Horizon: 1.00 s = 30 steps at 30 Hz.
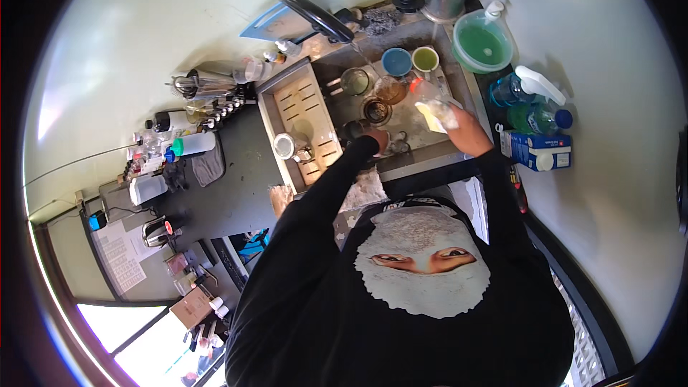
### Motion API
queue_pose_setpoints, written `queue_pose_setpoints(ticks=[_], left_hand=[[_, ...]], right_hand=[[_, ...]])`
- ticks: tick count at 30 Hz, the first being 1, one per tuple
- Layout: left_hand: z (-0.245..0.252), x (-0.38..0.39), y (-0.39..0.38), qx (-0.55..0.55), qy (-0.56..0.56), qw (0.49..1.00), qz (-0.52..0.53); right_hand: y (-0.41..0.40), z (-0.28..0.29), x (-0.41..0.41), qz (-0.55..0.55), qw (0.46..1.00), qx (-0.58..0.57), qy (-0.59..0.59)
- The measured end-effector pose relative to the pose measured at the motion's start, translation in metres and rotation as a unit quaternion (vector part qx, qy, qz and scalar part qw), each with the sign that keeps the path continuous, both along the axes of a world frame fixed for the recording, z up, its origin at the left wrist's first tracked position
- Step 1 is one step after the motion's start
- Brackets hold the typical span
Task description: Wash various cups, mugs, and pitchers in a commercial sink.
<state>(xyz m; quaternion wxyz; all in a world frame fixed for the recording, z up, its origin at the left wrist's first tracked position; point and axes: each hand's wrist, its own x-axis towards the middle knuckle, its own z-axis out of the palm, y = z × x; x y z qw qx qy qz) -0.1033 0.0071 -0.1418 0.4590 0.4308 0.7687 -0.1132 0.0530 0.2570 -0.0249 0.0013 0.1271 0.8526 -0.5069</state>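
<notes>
My right hand grips a yellow sponge covered in white foam, over the right side of the metal sink. Just beyond the sponge is a clear bottle with a red cap; whether my fingers also hold it is unclear. My left hand reaches low into the sink, between a dark round vessel and small shiny metal parts. Its grip is partly hidden. Farther in stand a blue cup, a green-lined cup, a clear glass cup and a brown-stained glass.
A black faucet arches over the sink, with water running. On the slotted drainboard at left stands a metal-lidded jar. Along the right edge are a tub of green liquid, a spray bottle and a blue carton.
</notes>
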Motion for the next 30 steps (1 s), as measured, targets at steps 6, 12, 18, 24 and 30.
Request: queue_pose_setpoints(ticks=[6, 12, 18, 24, 30], left_hand=[[0.004, 0.02, -0.009, -0.05, 0.061, 0.993, 0.092], [-0.025, 0.002, -0.013, 0.164, 0.09, 0.928, 0.323], [-0.111, -0.011, 0.037, 0.353, 0.049, 0.714, 0.602], [-0.131, -0.003, 0.095, 0.476, 0.135, 0.529, 0.689], [-0.107, -0.004, 0.088, 0.503, 0.136, 0.527, 0.672]], right_hand=[[-0.018, 0.01, 0.021, 0.005, 0.999, 0.024, -0.036], [-0.023, 0.023, 0.047, -0.001, 0.996, -0.083, -0.024], [-0.025, 0.028, 0.055, -0.013, 0.995, -0.092, -0.023], [-0.024, 0.032, 0.078, -0.059, 0.996, -0.06, -0.029], [-0.022, 0.034, 0.087, -0.063, 0.994, -0.082, -0.039]])
